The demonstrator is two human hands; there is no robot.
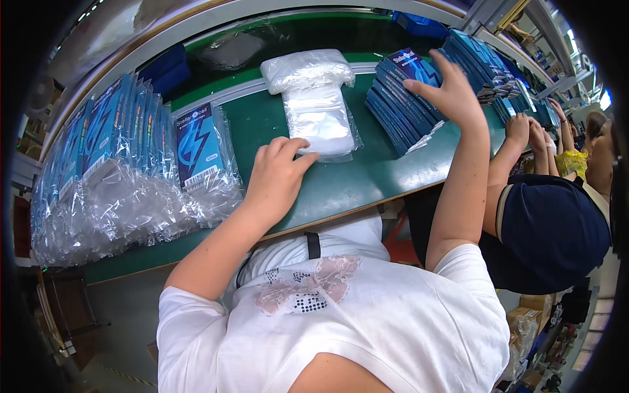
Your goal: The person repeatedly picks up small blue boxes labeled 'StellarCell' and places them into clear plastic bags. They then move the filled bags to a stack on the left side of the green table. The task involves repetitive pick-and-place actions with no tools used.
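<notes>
My left hand (278, 171) rests at the near left corner of a stack of clear plastic bags (316, 121). Its thumb and forefinger touch the bags with a gap between them, and the other fingers are bent. Over a leaning stack of thin blue boxes (401, 105) reaches my right hand (453, 92), thumb and forefinger spread wide with nothing between them. Whether its fingertips touch the top box, I cannot tell. A folded bundle of clear plastic (308, 69) lies across the far end of the bags.
Bagged blue boxes (108, 141) stand in a row at left, one bagged box (198, 147) leaning at its right end. More boxes (478, 62) are piled at the far right of the green table (262, 121). A co-worker (550, 223) sits close on my right.
</notes>
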